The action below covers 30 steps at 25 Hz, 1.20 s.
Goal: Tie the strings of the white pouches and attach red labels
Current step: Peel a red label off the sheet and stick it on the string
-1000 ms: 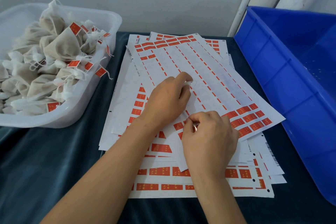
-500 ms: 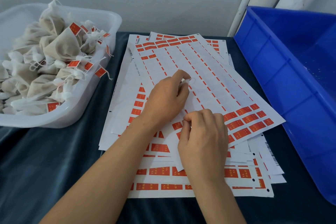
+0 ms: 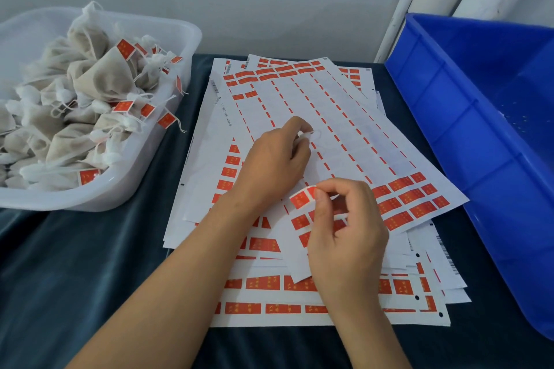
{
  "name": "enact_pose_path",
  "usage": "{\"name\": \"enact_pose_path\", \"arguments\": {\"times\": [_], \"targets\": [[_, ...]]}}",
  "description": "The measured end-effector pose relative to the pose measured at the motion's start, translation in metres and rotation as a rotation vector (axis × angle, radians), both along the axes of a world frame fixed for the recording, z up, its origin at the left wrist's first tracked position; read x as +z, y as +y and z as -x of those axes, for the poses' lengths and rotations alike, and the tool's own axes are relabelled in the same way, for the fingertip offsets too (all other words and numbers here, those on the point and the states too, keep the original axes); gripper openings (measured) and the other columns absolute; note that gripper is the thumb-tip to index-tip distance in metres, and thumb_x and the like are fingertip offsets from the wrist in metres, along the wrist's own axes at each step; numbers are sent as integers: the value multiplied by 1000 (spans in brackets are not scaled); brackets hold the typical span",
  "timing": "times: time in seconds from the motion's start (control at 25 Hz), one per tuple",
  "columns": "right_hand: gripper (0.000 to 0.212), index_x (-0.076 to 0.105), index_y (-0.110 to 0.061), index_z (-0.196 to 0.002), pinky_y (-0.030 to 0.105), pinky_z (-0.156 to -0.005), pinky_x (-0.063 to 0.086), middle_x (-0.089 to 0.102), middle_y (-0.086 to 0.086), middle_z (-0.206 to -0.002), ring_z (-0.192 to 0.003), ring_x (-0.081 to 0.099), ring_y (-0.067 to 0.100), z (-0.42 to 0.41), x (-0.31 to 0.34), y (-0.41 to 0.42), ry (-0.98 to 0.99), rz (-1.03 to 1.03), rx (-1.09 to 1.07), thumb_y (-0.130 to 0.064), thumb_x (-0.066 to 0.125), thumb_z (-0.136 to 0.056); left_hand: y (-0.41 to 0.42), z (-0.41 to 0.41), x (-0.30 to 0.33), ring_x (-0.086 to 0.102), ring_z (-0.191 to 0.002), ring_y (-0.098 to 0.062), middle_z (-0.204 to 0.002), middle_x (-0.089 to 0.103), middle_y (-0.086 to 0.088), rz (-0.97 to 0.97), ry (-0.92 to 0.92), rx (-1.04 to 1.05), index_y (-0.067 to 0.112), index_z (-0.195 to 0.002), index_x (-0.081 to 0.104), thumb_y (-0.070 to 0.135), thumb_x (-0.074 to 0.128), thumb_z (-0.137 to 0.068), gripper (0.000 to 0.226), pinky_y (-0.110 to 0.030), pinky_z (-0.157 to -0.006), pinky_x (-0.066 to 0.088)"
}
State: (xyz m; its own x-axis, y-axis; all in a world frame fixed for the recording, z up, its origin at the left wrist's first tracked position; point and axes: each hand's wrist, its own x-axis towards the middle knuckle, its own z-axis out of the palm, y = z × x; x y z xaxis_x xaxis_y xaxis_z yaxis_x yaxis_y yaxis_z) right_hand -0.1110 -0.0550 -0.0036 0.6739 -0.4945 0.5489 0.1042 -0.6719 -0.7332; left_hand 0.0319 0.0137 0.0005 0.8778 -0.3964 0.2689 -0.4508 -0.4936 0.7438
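A fanned stack of white label sheets (image 3: 329,129) lies on the dark cloth, most red labels gone from the top sheet. My right hand (image 3: 344,237) pinches one red label (image 3: 302,197), lifted off the sheet between thumb and forefinger. My left hand (image 3: 275,165) rests on the top sheet and pinches a thin white string (image 3: 310,135) at its fingertips. Several white pouches (image 3: 90,81) with red labels on their strings fill the translucent bin (image 3: 186,36) at the left.
A large blue crate (image 3: 485,135) stands at the right, against the sheets' edge. Dark blue cloth (image 3: 75,263) covers the table. A grey wall and white pipes rise behind.
My right hand has peeled a red label up from the sheet and now holds it lifted. My left hand stays in place on the sheet.
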Motion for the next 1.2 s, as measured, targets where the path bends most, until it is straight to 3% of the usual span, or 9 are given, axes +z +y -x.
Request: {"name": "enact_pose_path", "arguments": {"times": [0.16, 0.32, 0.52, 0.72, 0.88, 1.04, 1.2], "targets": [[18, 61, -38, -106, 12, -75, 54, 66, -25, -99, -96, 66, 6, -6, 14, -16, 10, -258, 17, -22, 67, -99, 2, 0, 3, 68, -74, -8, -82, 66, 16, 61, 59, -6, 35, -119, 55, 27, 51, -107, 15, -14, -65, 51], [6, 67, -38, -100, 21, -75, 58, 70, -25, -98, -95, 69, 3, -33, 34, -58, 147, -392, 140, -32, 67, -99, 2, -1, 8, 70, -77, -10, -89, 71, 9, 151, 90, 12, 37, -111, 55, 29, 55, -106, 9, -21, -69, 61], [6, 70, -33, -102, 8, -63, 52, 72, -19, -85, -77, 69, 2, -68, 48, -86, 241, -361, 287, -32, 64, -101, 0, 0, 10, 69, -79, -12, -89, 71, 9, 222, 93, -2, 34, -102, 62, 28, 57, -104, 8, -23, -69, 61], [24, 67, -40, -124, 15, -67, 58, 71, -7, -74, -77, 72, 6, -78, 28, -89, 346, -324, 394, -37, 62, -101, -2, 1, 8, 67, -84, -10, -87, 69, 11, 269, 79, -67, 27, -95, 67, 23, 59, -104, 13, -20, -74, 57], [7, 70, -42, -102, 17, -67, 59, 72, -12, -80, -81, 71, 5, -80, 16, -89, 355, -223, 366, -43, 65, -98, -2, -2, 7, 67, -84, -11, -86, 68, 12, 302, 102, -65, 25, -93, 69, 21, 59, -102, 14, -18, -74, 56], [10, 71, -37, -91, 7, -62, 51, 71, -21, -83, -84, 69, -1, -80, 13, -91, 330, -210, 340, -43, 66, -97, -2, -2, 8, 68, -83, -11, -85, 69, 10, 278, 120, -61, 25, -93, 67, 21, 59, -103, 14, -22, -74, 58], [13, 71, -33, -87, 13, -66, 49, 70, -19, -78, -81, 68, 2, -76, 12, -96, 323, -186, 319, -41, 67, -97, 0, 0, 8, 62, -79, -7, -80, 65, 9, 213, 103, -69, 25, -88, 65, 18, 59, -102, 16, -12, -68, 50]]}}
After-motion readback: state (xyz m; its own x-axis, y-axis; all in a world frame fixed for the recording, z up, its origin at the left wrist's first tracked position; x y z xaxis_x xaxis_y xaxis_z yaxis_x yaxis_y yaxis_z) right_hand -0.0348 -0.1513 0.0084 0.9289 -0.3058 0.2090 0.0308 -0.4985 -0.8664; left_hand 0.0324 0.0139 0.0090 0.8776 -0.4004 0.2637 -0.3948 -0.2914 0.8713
